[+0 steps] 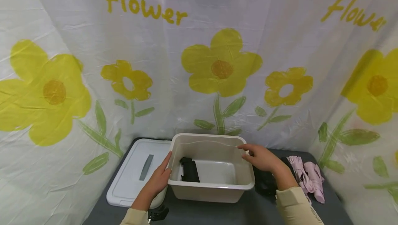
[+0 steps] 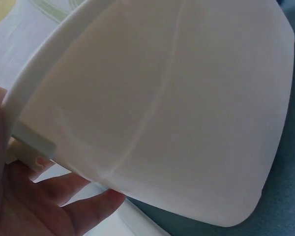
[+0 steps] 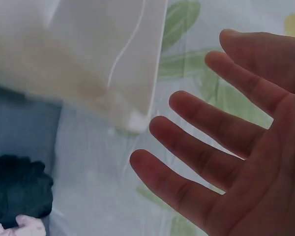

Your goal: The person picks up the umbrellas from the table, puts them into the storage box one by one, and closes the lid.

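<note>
A beige plastic storage bin stands on the dark surface, with a folded black cloth lying inside at its left end. My left hand holds the bin's left rim, its fingers against the outer wall; the left wrist view shows that hand beside the bin wall. My right hand is at the bin's right rim in the head view. Seen from the right wrist, this hand has its fingers spread and a gap to the bin. It holds nothing.
Left of the bin lies a white lid with a grey handle. To the right are a black cloth bundle and rolled pink cloths. A dark strap-like item lies at the front. A flower-printed curtain hangs behind.
</note>
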Demonstrator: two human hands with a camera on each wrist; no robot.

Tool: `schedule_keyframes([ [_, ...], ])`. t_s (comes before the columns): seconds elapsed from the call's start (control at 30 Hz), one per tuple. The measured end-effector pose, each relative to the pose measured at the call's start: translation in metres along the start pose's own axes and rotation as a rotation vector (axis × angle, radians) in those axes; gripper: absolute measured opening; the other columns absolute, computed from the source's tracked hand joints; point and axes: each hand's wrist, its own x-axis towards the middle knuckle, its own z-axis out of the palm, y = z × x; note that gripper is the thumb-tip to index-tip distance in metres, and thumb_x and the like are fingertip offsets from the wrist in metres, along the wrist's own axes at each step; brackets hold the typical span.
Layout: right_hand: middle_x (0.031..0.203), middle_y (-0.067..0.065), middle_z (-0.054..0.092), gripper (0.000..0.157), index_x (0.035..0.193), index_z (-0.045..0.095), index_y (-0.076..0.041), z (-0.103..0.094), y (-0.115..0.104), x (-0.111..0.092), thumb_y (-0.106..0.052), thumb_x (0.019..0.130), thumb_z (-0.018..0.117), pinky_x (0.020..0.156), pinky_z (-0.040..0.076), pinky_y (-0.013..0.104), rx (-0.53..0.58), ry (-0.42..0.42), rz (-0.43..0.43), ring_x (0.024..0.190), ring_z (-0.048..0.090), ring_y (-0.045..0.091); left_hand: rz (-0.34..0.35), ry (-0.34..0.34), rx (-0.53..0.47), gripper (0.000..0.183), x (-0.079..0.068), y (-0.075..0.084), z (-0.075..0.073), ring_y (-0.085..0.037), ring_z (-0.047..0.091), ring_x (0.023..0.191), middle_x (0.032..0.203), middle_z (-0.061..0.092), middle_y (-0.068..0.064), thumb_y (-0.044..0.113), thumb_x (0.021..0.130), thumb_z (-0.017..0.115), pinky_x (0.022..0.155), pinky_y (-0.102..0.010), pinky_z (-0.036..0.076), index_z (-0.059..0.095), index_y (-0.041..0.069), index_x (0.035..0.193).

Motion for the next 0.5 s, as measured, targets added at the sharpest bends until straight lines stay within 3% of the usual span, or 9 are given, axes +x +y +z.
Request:
schedule_keyframes([
  [0.23,0.135,0.018,0.058,0.041,0.134,0.056,-0.007,-0.002,0.022,-0.006,-0.023,0.097,0.056,0.089,0.050,0.053,0.006,0.043,0.062,0.112,0.061,0.038,-0.016,-0.004,-0.021,0.063,0.001,0.001,-0.001,-0.035,0.024,0.146,0.162,0.019,-0.010,0.010,0.100,0.032,0.112,-0.060,0.026,0.013,0.028,0.157],
  [0.5,0.133,0.021,0.058,0.040,0.132,0.058,-0.005,0.014,0.052,-0.009,-0.021,0.095,0.058,0.093,0.045,0.058,-0.008,0.082,0.123,0.118,0.056,0.043,-0.007,0.003,-0.002,0.063,-0.002,0.003,0.002,-0.037,0.024,0.145,0.161,0.020,-0.013,0.008,0.099,0.033,0.112,-0.060,0.026,0.015,0.024,0.157],
])
